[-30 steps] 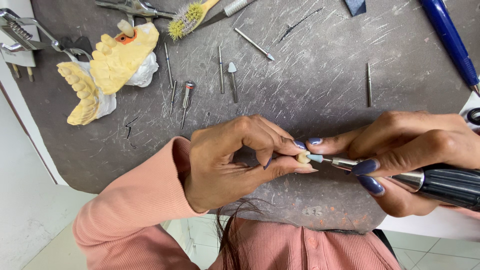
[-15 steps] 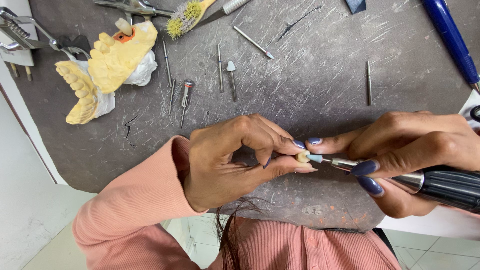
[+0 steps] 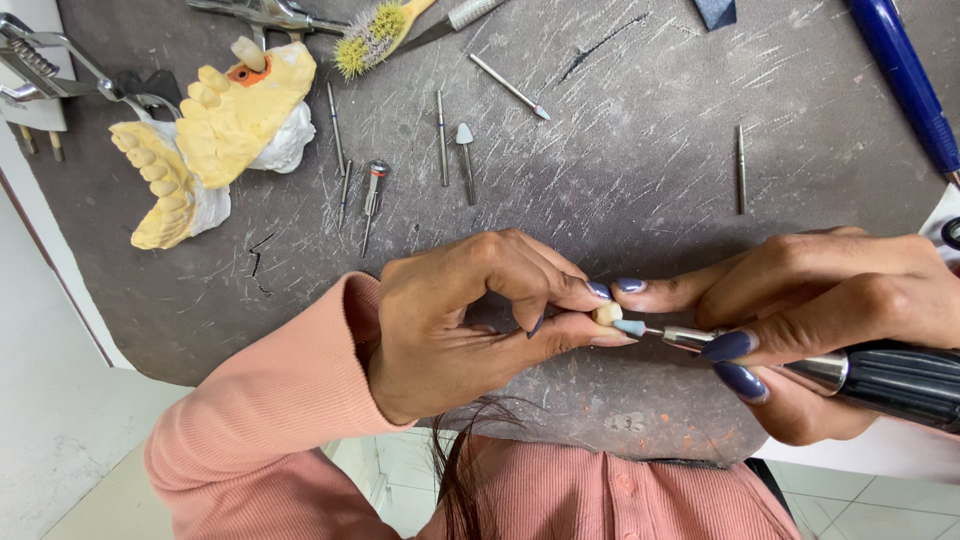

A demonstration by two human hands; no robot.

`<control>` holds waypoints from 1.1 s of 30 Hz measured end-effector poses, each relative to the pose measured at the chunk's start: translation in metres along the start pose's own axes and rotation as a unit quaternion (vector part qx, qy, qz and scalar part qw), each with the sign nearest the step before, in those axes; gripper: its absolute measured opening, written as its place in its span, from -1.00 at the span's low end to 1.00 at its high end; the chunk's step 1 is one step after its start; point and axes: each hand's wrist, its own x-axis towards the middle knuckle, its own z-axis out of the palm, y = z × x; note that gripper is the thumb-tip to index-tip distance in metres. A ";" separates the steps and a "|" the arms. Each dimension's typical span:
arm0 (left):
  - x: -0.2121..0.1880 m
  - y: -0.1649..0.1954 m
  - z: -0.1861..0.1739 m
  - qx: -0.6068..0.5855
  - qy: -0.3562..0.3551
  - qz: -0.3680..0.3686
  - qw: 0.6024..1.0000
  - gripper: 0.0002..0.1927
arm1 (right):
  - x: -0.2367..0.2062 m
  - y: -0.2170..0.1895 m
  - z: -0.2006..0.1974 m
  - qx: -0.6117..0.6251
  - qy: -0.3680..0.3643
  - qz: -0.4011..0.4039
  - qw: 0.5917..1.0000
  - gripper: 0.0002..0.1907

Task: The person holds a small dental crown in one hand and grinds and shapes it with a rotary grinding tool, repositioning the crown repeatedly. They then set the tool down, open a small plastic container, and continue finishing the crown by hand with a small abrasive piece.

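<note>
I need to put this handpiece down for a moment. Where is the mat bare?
Bare mat lies between the loose burs and the single bur, above the left hand and right hand. The top left is crowded: yellow tooth models, brush and pliers.

Two hands work here: one left hand (image 3: 470, 320) and one right hand (image 3: 830, 310). Between them sit one small tooth crown (image 3: 606, 314) and one rotary handpiece (image 3: 890, 380). On the mat lie two yellow dental casts (image 3: 240, 110), roughly seven loose burs (image 3: 442, 135), one bristle brush (image 3: 375, 30) and one blue pen (image 3: 905, 80).
</note>
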 end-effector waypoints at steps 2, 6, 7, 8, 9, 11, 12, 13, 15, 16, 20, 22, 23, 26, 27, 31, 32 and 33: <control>0.000 0.000 0.001 -0.003 0.003 0.002 1.000 -0.61 | 0.000 0.000 0.000 -0.010 0.003 0.017 1.000 -0.76; -0.001 -0.001 0.002 -0.012 0.006 0.005 1.000 -0.61 | 0.001 0.002 0.000 0.002 -0.008 -0.017 1.000 -0.76; -0.001 -0.002 0.002 -0.012 0.007 0.005 1.000 -0.61 | 0.001 0.003 0.002 -0.001 0.001 -0.013 1.000 -0.76; -0.001 -0.001 0.002 -0.011 0.010 0.006 1.000 -0.61 | 0.001 0.003 0.001 -0.004 0.011 -0.008 1.000 -0.76; -0.001 -0.002 0.002 -0.010 0.010 0.005 1.000 -0.61 | 0.000 0.002 0.003 -0.006 0.020 -0.004 1.000 -0.76; -0.001 -0.002 0.002 -0.010 0.006 0.004 1.000 -0.62 | -0.002 0.000 0.003 -0.037 0.022 0.020 0.999 -0.77; -0.001 -0.001 0.001 -0.010 0.003 0.003 1.000 -0.61 | -0.004 -0.002 0.004 -0.053 0.023 0.031 0.998 -0.77; -0.002 -0.001 0.000 -0.009 0.000 0.002 1.000 -0.61 | -0.005 -0.003 0.004 -0.069 0.015 0.036 0.997 -0.77; -0.002 -0.001 -0.001 -0.010 -0.004 0.000 1.000 -0.61 | -0.006 -0.005 0.005 -0.100 -0.002 0.045 0.994 -0.75; -0.002 -0.001 -0.001 -0.010 -0.005 -0.001 1.000 -0.61 | -0.007 -0.005 0.005 -0.088 0.008 0.050 0.995 -0.75; -0.001 -0.002 0.000 -0.012 -0.001 0.002 1.000 -0.64 | -0.006 -0.006 0.007 -0.086 0.025 0.066 0.994 -0.73; -0.002 -0.002 0.001 -0.012 0.005 0.006 1.000 -0.64 | -0.006 -0.007 0.007 -0.088 0.019 0.069 0.994 -0.74; -0.002 -0.003 0.001 -0.013 0.007 0.010 1.000 -0.64 | -0.006 -0.007 0.006 -0.080 0.014 0.067 0.994 -0.74; -0.002 -0.002 0.001 -0.014 0.003 0.010 1.000 -0.64 | -0.006 -0.007 0.004 -0.072 0.008 0.065 0.995 -0.74; -0.002 -0.003 0.000 -0.014 0.003 0.010 1.000 -0.64 | -0.006 -0.007 0.005 -0.071 0.007 0.064 0.995 -0.73; -0.002 -0.003 0.001 -0.013 0.004 0.011 1.000 -0.64 | -0.006 -0.005 0.005 -0.073 0.013 0.055 0.996 -0.70; -0.002 -0.002 0.000 -0.014 0.002 0.009 1.000 -0.65 | -0.006 -0.005 0.005 -0.071 0.011 0.050 0.996 -0.70; -0.002 -0.003 0.000 -0.013 0.002 0.008 1.000 -0.65 | -0.005 -0.005 0.005 -0.069 0.010 0.044 0.997 -0.69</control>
